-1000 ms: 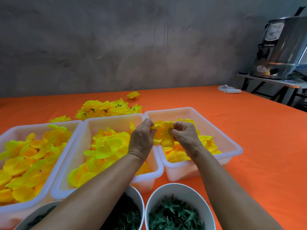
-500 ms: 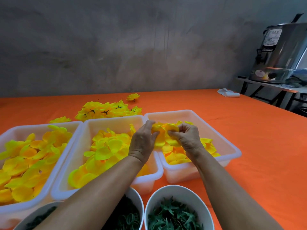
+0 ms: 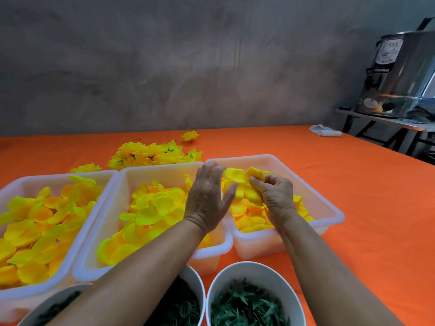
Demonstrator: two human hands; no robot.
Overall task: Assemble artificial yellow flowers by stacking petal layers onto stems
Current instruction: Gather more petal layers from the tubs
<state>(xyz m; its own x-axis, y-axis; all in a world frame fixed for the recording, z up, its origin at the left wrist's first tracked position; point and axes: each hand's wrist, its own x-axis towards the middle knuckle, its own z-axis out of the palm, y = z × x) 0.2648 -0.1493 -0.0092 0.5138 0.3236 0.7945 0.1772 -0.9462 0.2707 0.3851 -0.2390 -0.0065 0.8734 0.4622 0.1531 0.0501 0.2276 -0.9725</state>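
Observation:
Over the right white bin [image 3: 313, 191], my right hand [image 3: 275, 196] pinches a bunch of yellow petal layers [image 3: 247, 182] between curled fingers and thumb. My left hand [image 3: 207, 198] hovers just left of them above the wall between two bins, fingers straightened and thumb spread, gripping nothing. More loose yellow petals fill the middle bin [image 3: 162, 167] and the left bin [image 3: 28, 181]. Finished yellow flowers [image 3: 153, 154] lie heaped on the orange table behind the bins. No stem shows in either hand.
Near the front edge stand white bowls: one of green leafy pieces [image 3: 249, 302], one of green rings [image 3: 181, 307], a third [image 3: 47, 309] under my left forearm. Single flowers [image 3: 189, 136] lie farther back. A white cloth [image 3: 326, 132] lies far right, beside a steel urn [image 3: 400, 74].
My left hand has let go of the petals and spread its fingers. My right hand still holds the bunch, and both hands have sunk slightly toward the right bin.

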